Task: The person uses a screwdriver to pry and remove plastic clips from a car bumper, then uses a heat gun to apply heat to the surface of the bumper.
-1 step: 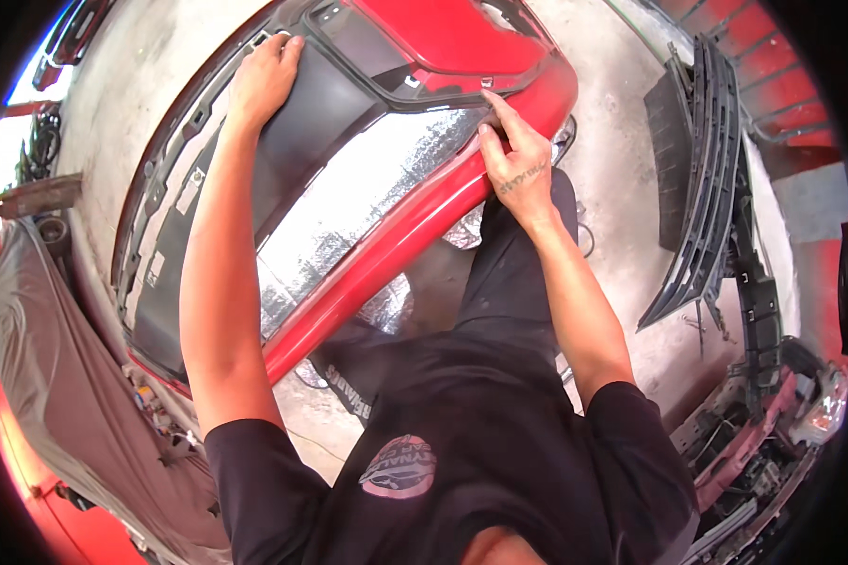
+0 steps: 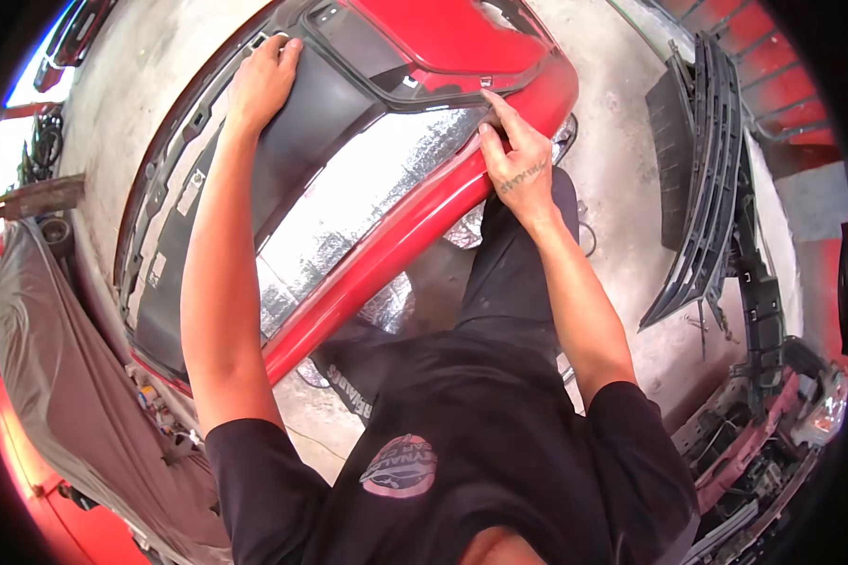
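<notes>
A large red car bumper [image 2: 396,226] with black inner trim [image 2: 320,99] lies tilted in front of me, running from lower left to upper right. My left hand [image 2: 266,80] is bent over the edge of the black trim at the far side, its fingertips partly hidden. On the near red rim, my right hand [image 2: 520,169] grips the edge. Its forefinger reaches toward a small clip [image 2: 486,83] at the trim's corner, and the thumb presses on the rim. The other fingers of that hand are mostly hidden.
Shiny silver foil [image 2: 349,193] shows through the bumper's opening. A black slatted grille [image 2: 702,188] leans at the right, above dismantled car parts [image 2: 744,471]. A grey-brown cover [image 2: 66,348] drapes over something at the left, beside a red panel [image 2: 28,452]. The floor [image 2: 612,141] is concrete.
</notes>
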Motion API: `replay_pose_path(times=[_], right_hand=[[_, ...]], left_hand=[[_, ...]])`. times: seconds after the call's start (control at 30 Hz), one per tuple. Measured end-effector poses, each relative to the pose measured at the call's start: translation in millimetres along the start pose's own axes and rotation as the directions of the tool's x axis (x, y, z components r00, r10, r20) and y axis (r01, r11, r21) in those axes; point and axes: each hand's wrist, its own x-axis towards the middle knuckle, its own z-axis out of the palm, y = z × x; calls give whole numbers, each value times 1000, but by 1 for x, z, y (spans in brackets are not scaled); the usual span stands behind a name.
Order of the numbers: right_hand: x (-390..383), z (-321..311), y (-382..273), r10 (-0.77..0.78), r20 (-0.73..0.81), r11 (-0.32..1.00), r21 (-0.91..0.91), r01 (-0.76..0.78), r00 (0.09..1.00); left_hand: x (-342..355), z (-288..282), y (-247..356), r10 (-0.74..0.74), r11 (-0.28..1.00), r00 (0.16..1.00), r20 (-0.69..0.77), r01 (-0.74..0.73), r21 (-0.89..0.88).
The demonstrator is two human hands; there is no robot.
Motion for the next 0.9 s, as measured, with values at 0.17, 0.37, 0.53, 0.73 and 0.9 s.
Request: replay_pose_path(times=[0.17,0.37,0.53,0.73,0.9], right_hand=[[-2,-10,11,-20,-4,998,54,20,1000],[5,-11,4,11,88,1000,-16,-10,996],[17,-12,-4,-20,89,994,-102,29,996],[70,1,-2,-242,107,949,-183,259,964],[146,52,-12,-346,257,909,-147,391,902]], left_hand=[[-39,1,34,276,961,880,-386,-240,140],[-148,39,114,-321,474,926,196,337,-813],[-140,93,122,-361,-590,634,684,413,-694],[-128,112,127,-322,-744,754,572,172,-645],[-130,122,120,-321,-731,779,538,157,-664]])
